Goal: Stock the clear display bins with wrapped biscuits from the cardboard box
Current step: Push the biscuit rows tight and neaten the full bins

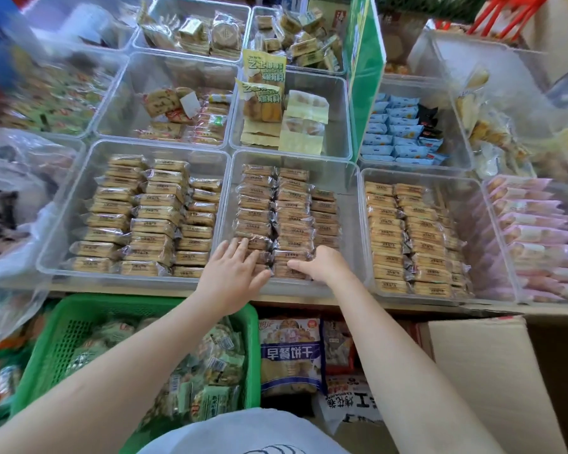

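Hands both inside the middle front bin (350, 204), at about 6 o'clock of that bin, near its front wall. Left hand (235, 273) flat on the nearest wrapped biscuits (289, 221), fingers straight and spread, pressing the left column, gripping nothing. Right hand (322, 265) on the packs just beside it at 3 o'clock, thumb stretched toward the left hand; fingers bend down over the far side of the packs, cannot tell if they actually clasp a pack or only rest there. Biscuits in this bin stand in three tight columns running from 12 to 6 o'clock, third column shorter. Left bin (79, 191) at 9 o'clock and right bin (466, 204) at 3 o'clock hold similar wrapped biscuits in rows. Cardboard box (482, 371) at 4 o'clock, below the shelf edge, flap up, inside not visible. Green basket (59, 339) at 7 o'clock under the left forearm, full of green packs. Blue-and-white biscuit bag (291, 355) at 6 o'clock between basket and box. Yellow snack bags (264, 93) in the bin at 12 o'clock; blue packs (397, 132) in the bin at 1 o'clock.
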Motion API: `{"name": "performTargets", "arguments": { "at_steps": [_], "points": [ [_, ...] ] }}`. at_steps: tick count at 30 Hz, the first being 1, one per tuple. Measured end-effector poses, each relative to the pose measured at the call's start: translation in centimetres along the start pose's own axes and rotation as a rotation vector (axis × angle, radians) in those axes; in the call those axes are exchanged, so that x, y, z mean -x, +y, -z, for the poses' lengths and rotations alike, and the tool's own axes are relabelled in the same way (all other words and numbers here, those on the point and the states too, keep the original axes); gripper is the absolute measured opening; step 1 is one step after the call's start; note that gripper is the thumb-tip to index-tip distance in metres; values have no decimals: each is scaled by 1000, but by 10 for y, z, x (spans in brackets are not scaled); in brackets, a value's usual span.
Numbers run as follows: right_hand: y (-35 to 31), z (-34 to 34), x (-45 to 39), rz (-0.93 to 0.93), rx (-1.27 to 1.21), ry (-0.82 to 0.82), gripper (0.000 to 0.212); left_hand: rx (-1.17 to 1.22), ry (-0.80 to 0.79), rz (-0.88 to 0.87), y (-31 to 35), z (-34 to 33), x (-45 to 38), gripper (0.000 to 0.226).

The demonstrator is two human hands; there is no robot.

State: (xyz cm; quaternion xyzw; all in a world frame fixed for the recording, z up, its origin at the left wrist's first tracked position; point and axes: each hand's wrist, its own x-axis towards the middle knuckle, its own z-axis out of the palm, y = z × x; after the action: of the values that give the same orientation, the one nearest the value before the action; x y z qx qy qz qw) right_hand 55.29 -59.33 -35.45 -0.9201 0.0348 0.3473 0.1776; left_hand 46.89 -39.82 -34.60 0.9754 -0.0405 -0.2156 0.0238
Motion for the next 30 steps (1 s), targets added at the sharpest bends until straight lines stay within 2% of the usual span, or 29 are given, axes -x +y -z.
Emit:
{"name": "performTargets", "arguments": {
  "at_steps": [3,11,14,18,19,22,25,30],
  "points": [
    [1,-4,-2,7,3,42,56,-39,22,9,0,4,-3,75],
    [8,-10,-9,-63,-15,126,58,-57,-31,31,3,11,-7,71],
    [12,-8,-5,-57,6,104,63,-30,59,32,8,10,4,65],
    [14,-7,-3,-64,31,49,57,21,55,-30,8,-1,27,89],
    [13,-8,-4,-75,30,64,54,36,45,-30,7,-4,29,88],
    [8,-11,-3,-108,-1,112,50,55,36,-6,6,-4,23,67],
    [9,-12,10,-106,-59,191,35,53,21,11,10,3,16,64],
    [22,-9,61,-47,-157,397,22,235,229,-97,14,-5,23,42]
  ]
}}
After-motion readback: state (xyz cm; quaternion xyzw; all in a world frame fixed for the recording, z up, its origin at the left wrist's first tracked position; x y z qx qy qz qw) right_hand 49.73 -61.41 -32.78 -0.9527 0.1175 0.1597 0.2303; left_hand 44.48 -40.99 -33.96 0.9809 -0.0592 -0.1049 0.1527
